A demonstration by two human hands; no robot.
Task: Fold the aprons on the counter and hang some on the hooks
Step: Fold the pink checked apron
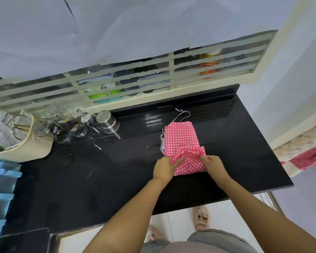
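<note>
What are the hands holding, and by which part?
The apron, by its near end: the left hand pinches the raised fold's left side, the right hand its right side.

Both hands, left hand [165, 168] and right hand [214, 164], pinch the pink checked apron [182, 138] on the black counter [106, 172].
</note>
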